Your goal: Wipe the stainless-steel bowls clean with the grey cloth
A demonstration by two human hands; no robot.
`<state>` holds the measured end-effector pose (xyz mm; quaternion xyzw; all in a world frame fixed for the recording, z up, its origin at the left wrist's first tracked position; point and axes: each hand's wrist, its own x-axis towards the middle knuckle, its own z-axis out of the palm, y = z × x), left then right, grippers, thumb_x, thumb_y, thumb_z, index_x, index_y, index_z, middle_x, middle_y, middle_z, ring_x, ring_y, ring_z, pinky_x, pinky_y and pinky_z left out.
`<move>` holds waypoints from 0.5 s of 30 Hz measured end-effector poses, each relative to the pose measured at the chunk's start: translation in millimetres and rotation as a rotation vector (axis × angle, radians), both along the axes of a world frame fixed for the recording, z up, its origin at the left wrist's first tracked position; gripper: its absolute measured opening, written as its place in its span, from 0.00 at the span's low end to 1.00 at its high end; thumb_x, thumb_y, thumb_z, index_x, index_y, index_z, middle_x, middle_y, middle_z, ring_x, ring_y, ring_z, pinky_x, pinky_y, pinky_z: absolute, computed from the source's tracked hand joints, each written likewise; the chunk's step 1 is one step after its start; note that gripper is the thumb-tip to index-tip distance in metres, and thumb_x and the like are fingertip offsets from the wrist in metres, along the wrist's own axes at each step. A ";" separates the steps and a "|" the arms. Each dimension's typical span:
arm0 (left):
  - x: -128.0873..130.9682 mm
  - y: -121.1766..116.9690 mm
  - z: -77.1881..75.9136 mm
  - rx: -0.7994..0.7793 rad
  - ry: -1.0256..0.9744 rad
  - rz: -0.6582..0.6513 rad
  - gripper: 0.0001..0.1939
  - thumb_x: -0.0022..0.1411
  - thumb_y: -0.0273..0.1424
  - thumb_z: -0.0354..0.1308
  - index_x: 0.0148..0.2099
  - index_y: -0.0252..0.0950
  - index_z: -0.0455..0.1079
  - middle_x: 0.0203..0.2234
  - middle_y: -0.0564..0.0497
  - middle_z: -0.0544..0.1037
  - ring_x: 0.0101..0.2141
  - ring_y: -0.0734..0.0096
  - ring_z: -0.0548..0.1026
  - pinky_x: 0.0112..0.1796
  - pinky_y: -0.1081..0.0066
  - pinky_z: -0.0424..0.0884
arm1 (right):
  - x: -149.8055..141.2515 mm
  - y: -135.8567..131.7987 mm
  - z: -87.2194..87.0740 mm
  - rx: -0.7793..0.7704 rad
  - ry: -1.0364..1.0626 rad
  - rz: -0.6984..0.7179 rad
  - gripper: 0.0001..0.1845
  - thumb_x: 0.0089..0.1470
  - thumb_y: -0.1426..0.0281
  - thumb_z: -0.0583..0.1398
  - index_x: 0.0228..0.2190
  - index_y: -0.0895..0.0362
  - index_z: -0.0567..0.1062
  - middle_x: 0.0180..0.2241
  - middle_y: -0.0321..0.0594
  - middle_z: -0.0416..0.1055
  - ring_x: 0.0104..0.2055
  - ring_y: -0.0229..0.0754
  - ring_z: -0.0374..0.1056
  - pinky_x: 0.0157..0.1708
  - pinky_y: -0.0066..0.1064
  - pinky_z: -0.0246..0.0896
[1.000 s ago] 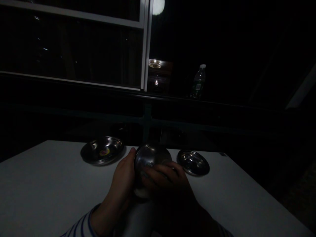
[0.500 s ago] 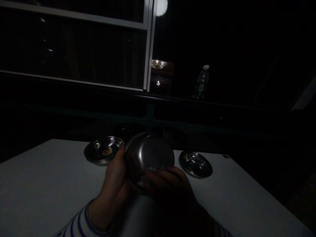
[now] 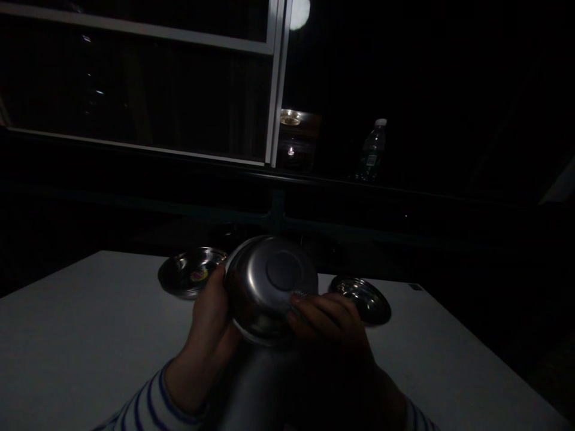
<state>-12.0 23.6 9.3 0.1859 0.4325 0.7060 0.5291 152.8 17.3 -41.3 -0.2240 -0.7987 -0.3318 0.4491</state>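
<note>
Steel bowl (image 3: 258, 287) noted, underside showing, left rim clamped in the left hand (image 3: 209, 317). Right hand (image 3: 339, 329) has half-curled fingers against the underside's near right side; whether they grip anything, I cannot tell.

We see a white table (image 3: 90, 335) across the lower frame, a metal bowl (image 3: 179, 278) lying centre-left (sticker (image 3: 199, 274) inside), a metal dish (image 3: 372, 302) centre-right.

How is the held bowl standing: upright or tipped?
Tipped: the bowl shows its round base to the viewer, its inside hidden, with the left hand holding its side.
</note>
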 end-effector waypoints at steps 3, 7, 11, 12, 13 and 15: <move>4.2 0.8 -4.4 -0.083 -0.091 0.079 0.06 0.54 0.31 0.55 0.33 0.34 0.70 0.25 0.51 0.77 0.22 0.72 0.74 0.24 0.73 0.71 | -7.6 -4.1 -3.5 -0.001 -0.052 0.025 0.11 0.57 0.74 0.52 0.39 0.56 0.72 0.43 0.37 0.73 0.45 0.38 0.64 0.47 0.36 0.55; 11.8 -1.4 -10.0 -0.156 0.003 0.129 0.11 0.53 0.37 0.56 0.31 0.34 0.71 0.23 0.51 0.77 0.22 0.72 0.73 0.22 0.74 0.68 | -14.2 -13.7 -4.6 -0.062 -0.064 0.010 0.14 0.57 0.73 0.51 0.44 0.57 0.69 0.45 0.39 0.71 0.49 0.39 0.61 0.50 0.38 0.54; 15.2 -5.7 -16.1 -0.169 0.169 0.075 0.17 0.52 0.44 0.54 0.28 0.34 0.71 0.20 0.52 0.75 0.20 0.71 0.71 0.21 0.73 0.65 | -16.1 -17.5 -2.2 -0.105 -0.021 0.007 0.14 0.58 0.74 0.50 0.44 0.58 0.69 0.44 0.40 0.71 0.49 0.39 0.61 0.53 0.38 0.52; 15.4 -6.8 -17.2 -0.155 0.207 0.054 0.18 0.52 0.46 0.54 0.27 0.34 0.70 0.19 0.52 0.74 0.20 0.71 0.71 0.21 0.73 0.65 | -15.6 -16.6 -1.1 -0.088 -0.017 0.002 0.14 0.58 0.73 0.50 0.44 0.58 0.69 0.44 0.40 0.71 0.48 0.39 0.62 0.53 0.38 0.51; 15.5 -7.8 -18.1 -0.138 0.246 0.034 0.19 0.52 0.47 0.53 0.26 0.34 0.70 0.18 0.52 0.74 0.20 0.70 0.70 0.21 0.72 0.65 | -14.6 -15.2 0.3 -0.066 -0.012 -0.005 0.14 0.58 0.73 0.50 0.44 0.57 0.69 0.44 0.39 0.71 0.47 0.39 0.62 0.52 0.38 0.51; 16.0 -9.3 -18.9 -0.101 0.324 -0.009 0.20 0.53 0.47 0.52 0.26 0.35 0.70 0.16 0.53 0.73 0.19 0.69 0.70 0.21 0.72 0.64 | -11.7 -12.1 4.2 -0.049 -0.018 -0.029 0.14 0.58 0.72 0.51 0.44 0.57 0.70 0.45 0.39 0.71 0.47 0.40 0.62 0.51 0.39 0.52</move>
